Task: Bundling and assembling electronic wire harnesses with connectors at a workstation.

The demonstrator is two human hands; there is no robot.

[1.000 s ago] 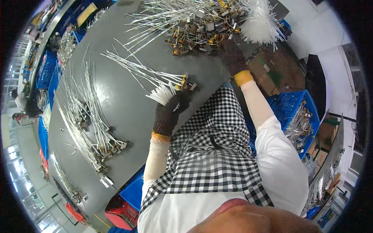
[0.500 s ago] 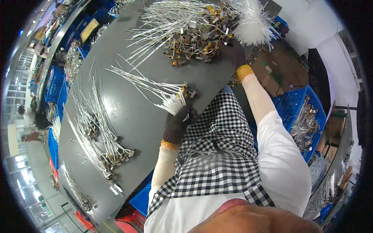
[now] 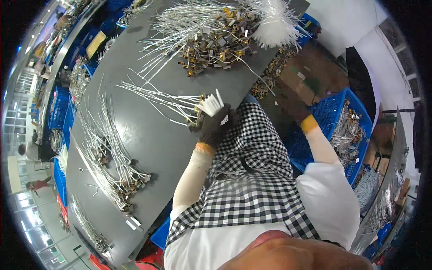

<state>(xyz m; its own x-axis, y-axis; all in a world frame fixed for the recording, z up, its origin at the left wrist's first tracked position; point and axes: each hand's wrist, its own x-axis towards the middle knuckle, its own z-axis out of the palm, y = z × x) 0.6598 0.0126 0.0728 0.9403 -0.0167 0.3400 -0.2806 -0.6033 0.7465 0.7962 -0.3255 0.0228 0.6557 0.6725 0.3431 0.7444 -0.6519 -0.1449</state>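
Bench (image 3: 157, 148): one, grey, broad, taken as reference for all places below.

Left hand (image 3: 219, 125): dark knitted glove, orange cuff; at the bench's edge nearest the person; fingers clamped on the white strips.

White strips (image 3: 210, 105): one fanned bunch, short and stiff, in the left hand above that same edge of the bench.

Small wire group (image 3: 157, 95): silvery wires lying on the bench just beside the strips, connector ends toward the left hand.

Right hand (image 3: 290, 107): dark glove, yellow cuff, blurred; off the bench, beyond its right edge. Whether its fingers are together or apart cannot be told.

Single wire (image 3: 256, 75): pale, running out over the bench's right edge, its end near the right hand; grip not discernible.

Large heap (image 3: 218, 49): wires with dark and gold connectors, at the bench's far end.

White bristly bundle (image 3: 273, 29): at the bench's far right corner.

Wire bundles (image 3: 121, 157): lying on the bench's left part, connectors toward the person.

Blue basket (image 3: 325, 110): to the right of the bench, containing tangled wires (image 3: 348, 137).
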